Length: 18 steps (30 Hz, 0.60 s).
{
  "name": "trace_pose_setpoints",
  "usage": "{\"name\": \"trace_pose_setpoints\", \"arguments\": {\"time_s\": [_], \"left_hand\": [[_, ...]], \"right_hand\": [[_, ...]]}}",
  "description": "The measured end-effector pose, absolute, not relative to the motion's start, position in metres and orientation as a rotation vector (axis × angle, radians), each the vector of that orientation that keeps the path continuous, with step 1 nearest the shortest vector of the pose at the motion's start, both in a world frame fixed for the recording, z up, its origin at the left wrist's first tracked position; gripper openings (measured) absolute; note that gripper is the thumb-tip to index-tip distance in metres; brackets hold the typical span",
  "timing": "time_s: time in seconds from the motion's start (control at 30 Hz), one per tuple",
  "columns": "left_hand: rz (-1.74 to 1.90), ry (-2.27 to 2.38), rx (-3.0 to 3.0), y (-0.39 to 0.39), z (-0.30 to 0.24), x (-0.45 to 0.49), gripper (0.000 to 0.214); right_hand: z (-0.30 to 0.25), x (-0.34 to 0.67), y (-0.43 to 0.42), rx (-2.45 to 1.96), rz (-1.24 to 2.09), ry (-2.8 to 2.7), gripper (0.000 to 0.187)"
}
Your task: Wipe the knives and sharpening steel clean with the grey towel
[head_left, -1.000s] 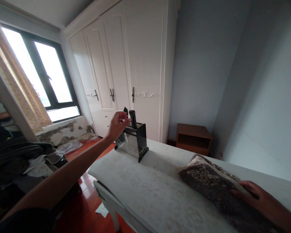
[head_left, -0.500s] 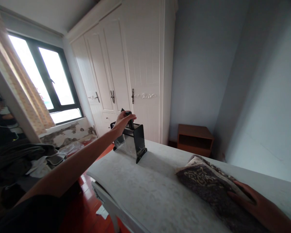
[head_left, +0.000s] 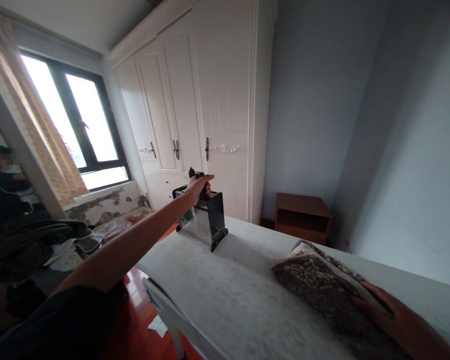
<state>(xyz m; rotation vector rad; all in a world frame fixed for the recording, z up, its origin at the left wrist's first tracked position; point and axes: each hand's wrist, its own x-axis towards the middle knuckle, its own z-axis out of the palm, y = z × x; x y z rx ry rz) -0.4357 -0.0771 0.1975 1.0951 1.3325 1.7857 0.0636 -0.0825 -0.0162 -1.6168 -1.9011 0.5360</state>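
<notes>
My left hand point(head_left: 201, 187) is wrapped round a black handle that sticks up from a knife holder point(head_left: 216, 215), its thumb or a finger pointing out to the right. The holder has black end walls and a see-through or shiny side panel, and stands upright at the table's far left. A second black handle tip point(head_left: 191, 172) shows beside the hand. What lies below the handles is hidden. At the lower right, my right hand point(head_left: 397, 320) grips a folded dark patterned cloth point(head_left: 315, 280) lying on the table; some of its fingers are hidden.
Both things are on a white table point(head_left: 228, 290). A white wardrobe point(head_left: 225, 100) and a brown nightstand point(head_left: 303, 205) stand behind. Piled clothes point(head_left: 33, 245) are at the left, where a person point(head_left: 3, 185) is partly visible. A paper scrap point(head_left: 158, 326) lies on the red floor.
My left hand has closed further round the handle, its wrist turning and lowering slightly. The knife holder and the cloth stay in place, with my right hand still on the cloth.
</notes>
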Motion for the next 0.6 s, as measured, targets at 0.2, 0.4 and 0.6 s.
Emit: {"name": "trace_pose_setpoints", "arguments": {"time_s": [0.2,0.4,0.6], "left_hand": [[1.846,1.332,1.061,-0.072,0.198,-0.433,0.037],[1.859,1.325,1.031,-0.072,0.208,-0.438,0.033],[1.864,1.307,1.044,-0.073,0.231,-0.441,0.032]], "right_hand": [[-0.010,0.060,-0.086,-1.637,0.620,-1.851,0.077],[-0.011,0.061,-0.085,-1.653,0.639,-1.845,0.079],[-0.021,0.065,-0.081,-1.616,0.550,-1.874,0.072]]}}
